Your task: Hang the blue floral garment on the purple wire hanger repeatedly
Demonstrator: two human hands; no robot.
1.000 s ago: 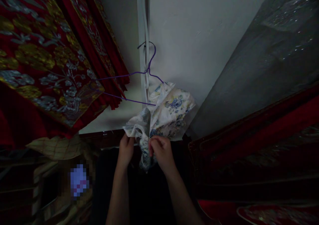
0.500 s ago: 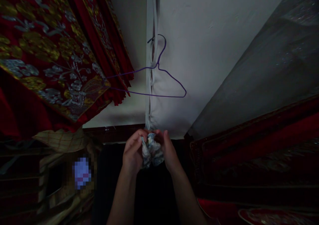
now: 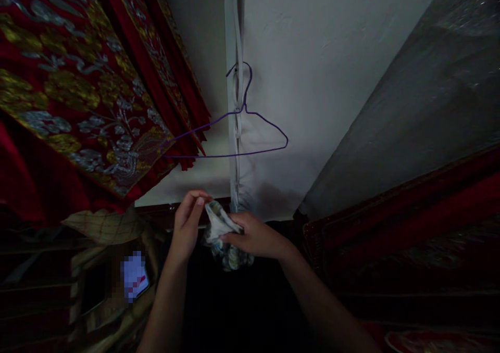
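Observation:
A small crumpled cloth (image 3: 216, 228), white with a blue and dark pattern, is held between my two hands above my dark-clothed lap. My left hand (image 3: 188, 224) pinches its upper left corner between thumb and fingers. On the other side, my right hand (image 3: 253, 233) grips the cloth's right edge, thumb below and fingers above. Between the hands a fold of the cloth is stretched and gapes at the top. The lower part hangs bunched under my right hand. What kind of cloth item it is cannot be made out.
A purple wire hanger (image 3: 265, 114) hangs on a white cord (image 3: 237, 40) along the wall. Red embroidered cloth (image 3: 97, 87) hangs at left. Below it, a lit, blurred screen (image 3: 135, 276) lies by a wooden frame. Sheeting (image 3: 422, 92) covers something at right.
My hands have turned and shifted left. The cloth went from bunched between both hands to partly spread, its upper edge drawn out by my left hand. The hanger has swung slightly.

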